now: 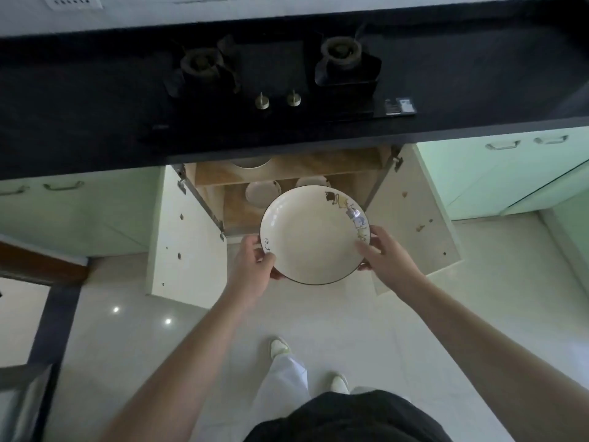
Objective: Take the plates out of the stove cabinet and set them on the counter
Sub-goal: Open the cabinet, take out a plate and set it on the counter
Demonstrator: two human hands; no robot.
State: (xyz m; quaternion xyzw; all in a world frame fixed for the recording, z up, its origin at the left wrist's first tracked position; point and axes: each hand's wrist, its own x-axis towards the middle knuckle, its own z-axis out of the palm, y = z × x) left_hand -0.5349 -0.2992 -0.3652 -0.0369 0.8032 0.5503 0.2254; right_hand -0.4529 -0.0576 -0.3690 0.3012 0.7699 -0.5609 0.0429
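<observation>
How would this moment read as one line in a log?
plate: held level by left hand, right hand | cabinet: open | counter: no plate visible

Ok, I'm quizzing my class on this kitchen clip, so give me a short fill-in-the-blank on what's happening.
1. The plate is held by ____ hands.
2. Both cabinet doors under the stove stand ____.
3. Two more white dishes remain inside the ____.
4. The stove has ____ brass knobs.

Missing words: two; open; cabinet; two
</observation>
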